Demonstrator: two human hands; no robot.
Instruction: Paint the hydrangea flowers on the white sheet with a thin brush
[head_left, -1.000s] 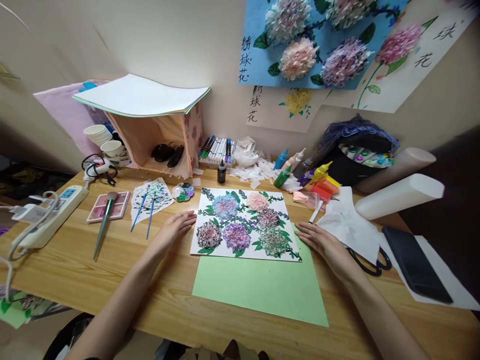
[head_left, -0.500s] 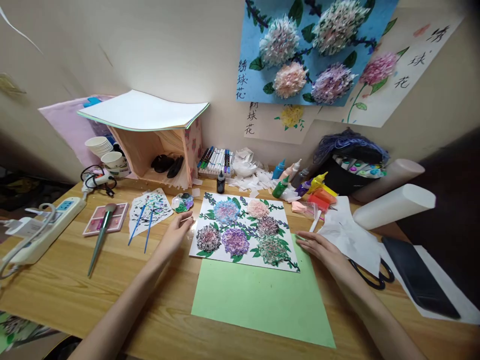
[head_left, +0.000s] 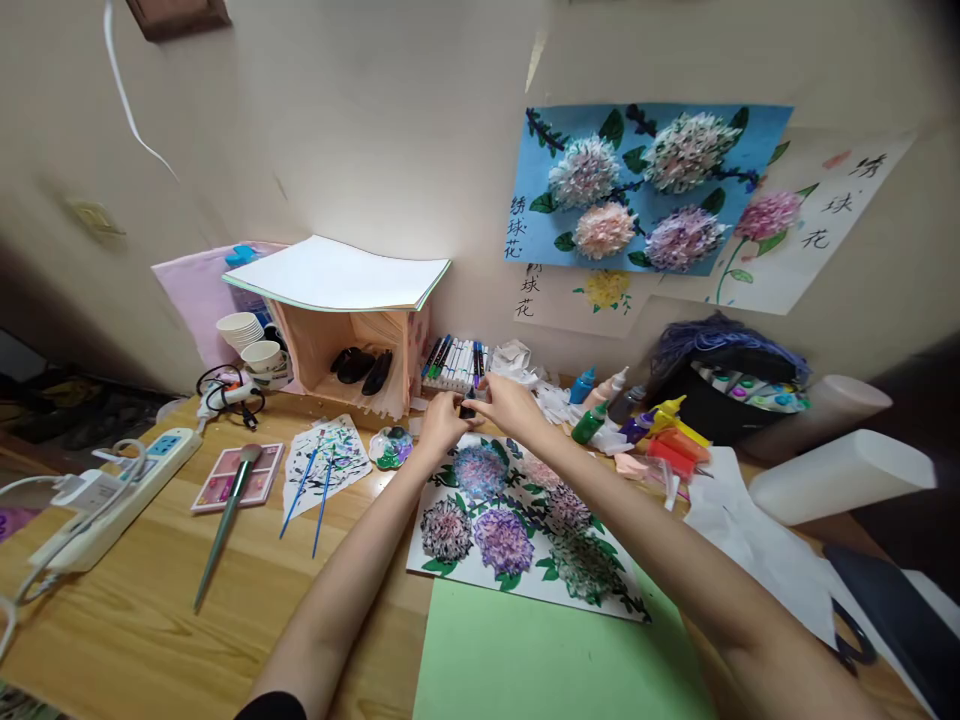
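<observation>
Beyond the top edge of the flower picture (head_left: 502, 540), both hands meet at the small black bottle (head_left: 468, 404). My left hand (head_left: 442, 425) is closed at the bottle's left side. My right hand (head_left: 510, 405) reaches across the picture, its fingers pinched at the bottle from the right. Fingers cover much of the bottle. The picture, with raised blue, pink, purple and dark blooms, lies on a green sheet (head_left: 555, 660), partly hidden by my right forearm. A paint palette (head_left: 391, 448) sits left of my left hand.
Two thin brushes (head_left: 299, 494) lie on paint-marked paper (head_left: 349, 450). Markers (head_left: 455, 362), paint bottles (head_left: 589, 423) and a cardboard box (head_left: 416, 350) stand along the wall. Scissors (head_left: 855, 635) and a white roll (head_left: 844, 478) are at right, a power strip (head_left: 120, 500) at left.
Both hands have moved from the picture's sides to the black bottle behind it and closed on it. The view has shifted, so the table's things appear lower and farther right.
</observation>
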